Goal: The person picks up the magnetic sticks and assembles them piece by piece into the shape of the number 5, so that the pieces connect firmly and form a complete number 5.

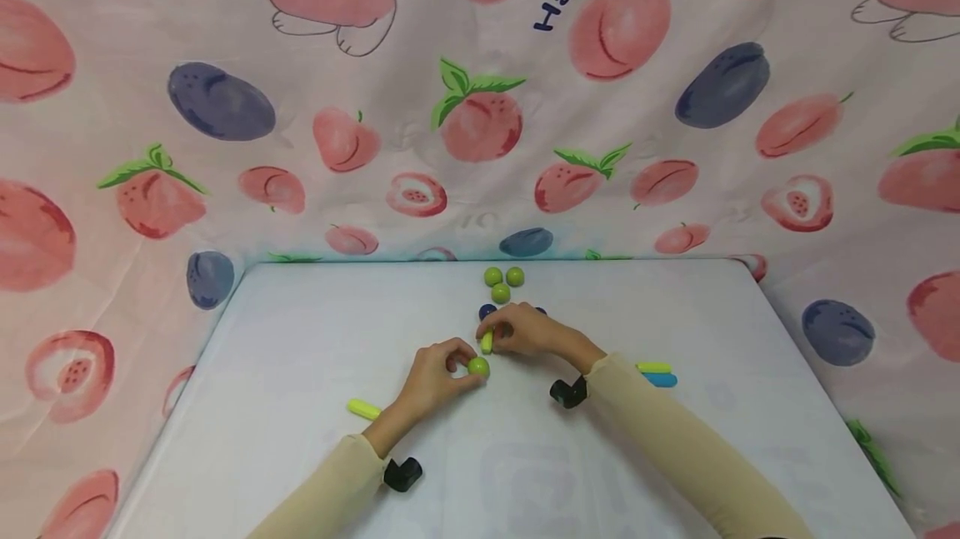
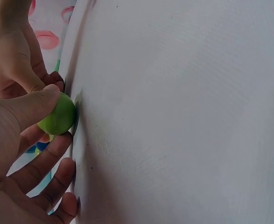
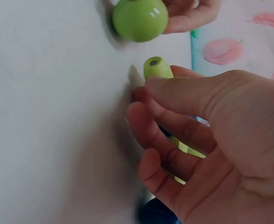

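My left hand pinches a shiny green ball between thumb and fingers, near the middle of the white table. Just beyond it, my right hand holds a short yellow-green rod between thumb and fingertips. In the right wrist view the rod's near end has a dark round centre and points toward the green ball; a small gap lies between them. The left wrist view shows the thumb on the ball, close to the table surface. Behind the right hand, dark blue balls are partly hidden.
Farther back sit three green balls in a cluster. A yellow-green rod lies left, partly behind the left wrist. To the right, another yellow-green rod lies beside a blue rod. A fruit-patterned cloth surrounds the table.
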`<state>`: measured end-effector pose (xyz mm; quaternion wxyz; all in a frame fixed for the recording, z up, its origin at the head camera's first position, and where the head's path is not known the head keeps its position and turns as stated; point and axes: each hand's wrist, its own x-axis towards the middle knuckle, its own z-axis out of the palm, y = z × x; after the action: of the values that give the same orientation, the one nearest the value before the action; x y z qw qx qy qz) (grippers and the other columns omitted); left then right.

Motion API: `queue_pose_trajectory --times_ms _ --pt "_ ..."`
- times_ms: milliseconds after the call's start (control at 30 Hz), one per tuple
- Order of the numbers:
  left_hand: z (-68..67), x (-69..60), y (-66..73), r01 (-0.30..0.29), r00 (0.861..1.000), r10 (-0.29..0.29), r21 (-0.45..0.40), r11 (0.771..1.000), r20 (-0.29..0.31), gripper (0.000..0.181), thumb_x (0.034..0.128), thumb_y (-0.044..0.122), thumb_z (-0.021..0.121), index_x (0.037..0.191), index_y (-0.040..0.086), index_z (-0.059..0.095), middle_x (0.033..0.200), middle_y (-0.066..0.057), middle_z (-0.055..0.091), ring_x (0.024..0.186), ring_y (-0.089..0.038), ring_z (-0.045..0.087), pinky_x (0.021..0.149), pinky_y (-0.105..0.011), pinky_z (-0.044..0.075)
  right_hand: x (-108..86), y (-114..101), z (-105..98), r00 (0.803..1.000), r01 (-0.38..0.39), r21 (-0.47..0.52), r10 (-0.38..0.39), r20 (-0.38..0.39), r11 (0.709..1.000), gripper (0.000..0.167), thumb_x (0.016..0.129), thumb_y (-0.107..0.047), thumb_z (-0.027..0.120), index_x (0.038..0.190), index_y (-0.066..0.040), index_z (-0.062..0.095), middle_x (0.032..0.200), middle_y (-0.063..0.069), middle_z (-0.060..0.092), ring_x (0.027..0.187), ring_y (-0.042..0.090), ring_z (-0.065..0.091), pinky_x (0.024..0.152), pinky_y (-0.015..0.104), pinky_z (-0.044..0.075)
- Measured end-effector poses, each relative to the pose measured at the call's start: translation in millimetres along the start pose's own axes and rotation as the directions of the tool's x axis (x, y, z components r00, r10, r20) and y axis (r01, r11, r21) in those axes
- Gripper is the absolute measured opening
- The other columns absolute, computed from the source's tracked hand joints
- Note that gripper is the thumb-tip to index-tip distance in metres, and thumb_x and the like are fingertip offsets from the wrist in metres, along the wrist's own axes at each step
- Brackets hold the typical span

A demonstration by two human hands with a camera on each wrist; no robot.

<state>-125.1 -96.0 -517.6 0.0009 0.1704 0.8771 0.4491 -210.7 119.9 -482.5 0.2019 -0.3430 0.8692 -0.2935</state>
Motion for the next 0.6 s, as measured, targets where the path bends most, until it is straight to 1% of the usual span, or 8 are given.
queue_pose_trajectory --times_ms 100,200,333,400,467,600 --pt "0.3 -0.6 0.5 0.016 1.0 -0.016 0.002 1.0 0.0 0.026 0.0806 0.018 0.089 0.1 0.013 0.073 0.089 0.003 0.074 0.081 -0.023 0.059 0.072 -0.027 0.043 0.1 4 -1 1.0 0.006 0.061 -0.006 -0.006 0.998 0.026 0.094 -0.004 0.073 0.118 -0.014 0.075 0.092 0.0 0.072 0.079 0.01 0.062 0.074 0.027 0.051" --pt "1.4 -1.2 2.3 0.038 0.999 -0.038 0.004 0.999 -0.006 0.026 0.0802 0.019 0.09 0.1 0.015 0.074 0.089 0.004 0.074 0.081 -0.022 0.058 0.073 -0.027 0.043 -0.1 9 -2 1.0 0.015 0.135 -0.016 0.001 0.991 0.027 0.095 -0.004 0.072 0.12 -0.012 0.075 0.089 0.002 0.072 0.073 0.015 0.063 0.07 0.026 0.05" --pt "3.9 -0.9 5.5 0.04 0.998 -0.039 0.023 0.999 -0.04 0.025 0.08 0.02 0.09 0.098 0.015 0.073 0.087 0.004 0.075 0.079 -0.021 0.059 0.071 -0.028 0.043 -1.3 13 -1 0.999 0.029 0.227 -0.033 0.011 0.973 0.027 0.096 -0.003 0.07 0.123 -0.007 0.073 0.089 0.006 0.073 0.07 0.024 0.064 0.066 0.026 0.049" --pt "5.4 -0.4 7.1 0.047 0.997 -0.045 0.033 0.998 -0.059 0.025 0.0797 0.022 0.09 0.097 0.014 0.073 0.085 0.003 0.075 0.078 -0.021 0.059 0.071 -0.029 0.042 -1.7 13 -1 0.999 0.039 0.246 -0.043 0.01 0.968 0.026 0.097 -0.003 0.069 0.123 -0.006 0.073 0.089 0.007 0.073 0.07 0.025 0.063 0.065 0.025 0.048" --pt "7.0 0.3 8.8 0.054 0.996 -0.05 0.044 0.998 -0.075 0.025 0.0797 0.023 0.09 0.096 0.014 0.073 0.085 0.003 0.075 0.077 -0.02 0.059 0.07 -0.029 0.042 -2.0 13 -1 0.999 0.044 0.244 -0.047 0.009 0.969 0.025 0.097 -0.003 0.069 0.122 -0.006 0.073 0.088 0.008 0.073 0.069 0.023 0.063 0.064 0.025 0.048" --pt "9.6 1.0 12.4 0.081 0.993 -0.076 0.052 0.995 -0.092 0.026 0.0792 0.025 0.09 0.096 0.015 0.073 0.084 0.003 0.076 0.076 -0.017 0.057 0.07 -0.03 0.041 -2.8 13 0 0.999 0.048 0.22 -0.051 0.006 0.974 0.024 0.097 -0.003 0.069 0.12 -0.007 0.074 0.086 0.008 0.073 0.07 0.016 0.062 0.066 0.025 0.049"
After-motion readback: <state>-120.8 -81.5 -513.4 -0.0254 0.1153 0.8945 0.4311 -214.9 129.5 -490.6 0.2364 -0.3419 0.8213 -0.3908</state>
